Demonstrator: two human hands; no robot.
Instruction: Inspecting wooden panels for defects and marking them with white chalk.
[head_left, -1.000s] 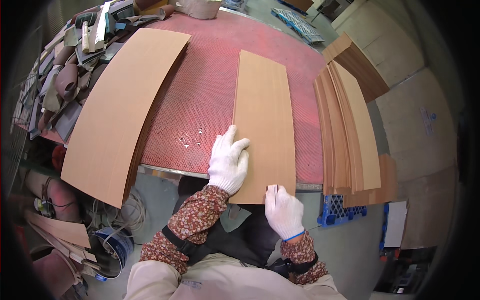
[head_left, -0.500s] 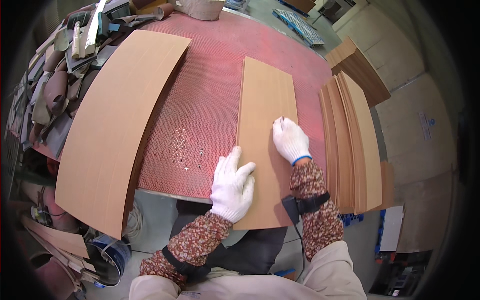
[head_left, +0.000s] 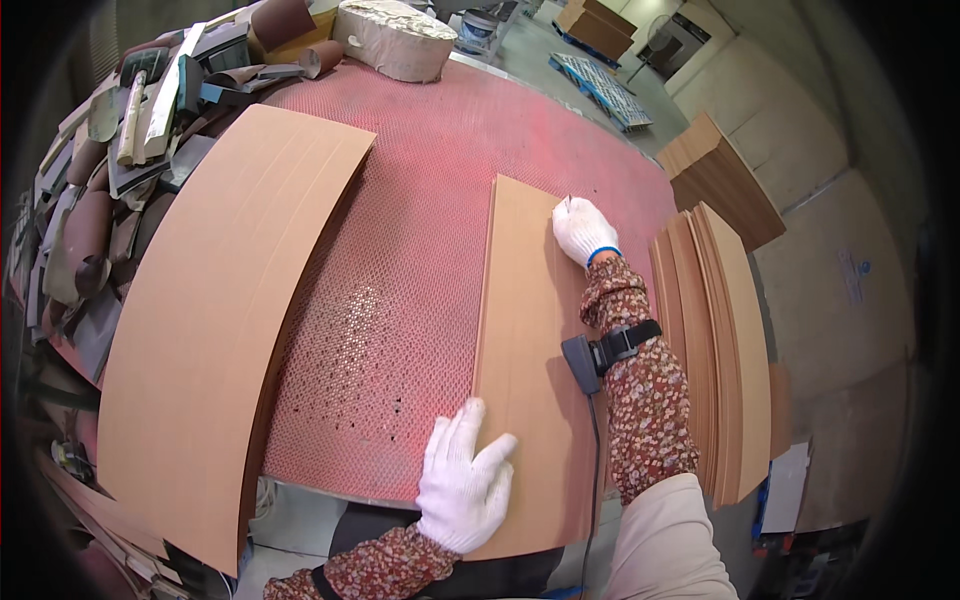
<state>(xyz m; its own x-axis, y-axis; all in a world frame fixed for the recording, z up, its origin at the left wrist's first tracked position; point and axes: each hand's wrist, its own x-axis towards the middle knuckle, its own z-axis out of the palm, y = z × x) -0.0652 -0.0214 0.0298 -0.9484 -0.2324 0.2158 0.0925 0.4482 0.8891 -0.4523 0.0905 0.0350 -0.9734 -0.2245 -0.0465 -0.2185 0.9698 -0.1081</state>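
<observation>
A narrow stack of thin wood-toned panels (head_left: 535, 300) lies lengthwise before me on a red, perforated-looking tabletop. My left hand (head_left: 466, 488), in a white knit glove, rests open with fingers spread on the stack's near left edge. Farther up the same panel, my right hand (head_left: 584, 230) is closed, its gloved knuckles pressed to the surface near the far right corner. A tiny edge of something shows at its fingertips, too small to name. A dark device is strapped round my right forearm, with a cable hanging from it.
A wider stack of curved-looking panels (head_left: 225, 290) lies on the left. Several panels (head_left: 735, 350) stand in a stack at the right edge. Sandpaper scraps and blocks (head_left: 95, 220) pile up far left. A pale wrapped roll (head_left: 395, 45) sits at the back of the red tabletop (head_left: 440, 130).
My right hand has slid away from me along the panel toward its far end. The left hand stays at the panel's left edge. The whole view has tilted up.
</observation>
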